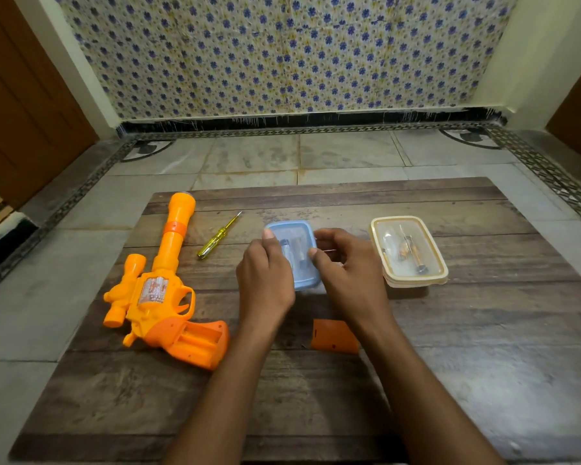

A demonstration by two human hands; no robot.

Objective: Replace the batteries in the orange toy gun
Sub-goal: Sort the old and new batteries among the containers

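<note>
The orange toy gun (155, 290) lies on the left of the wooden board, its grip compartment open and empty. Its orange battery cover (334, 335) lies near the board's middle. A small blue-lidded box (296, 250) with batteries visible through the lid sits at the centre. My left hand (265, 273) holds the box's left side, thumb at the far left corner. My right hand (346, 266) grips its right edge with curled fingers.
A yellow-handled screwdriver (217, 238) lies between the gun and the blue box. A cream-rimmed clear box (410, 251) with batteries inside stands to the right. The wooden board (483, 347) rests on a tiled floor before a patterned wall.
</note>
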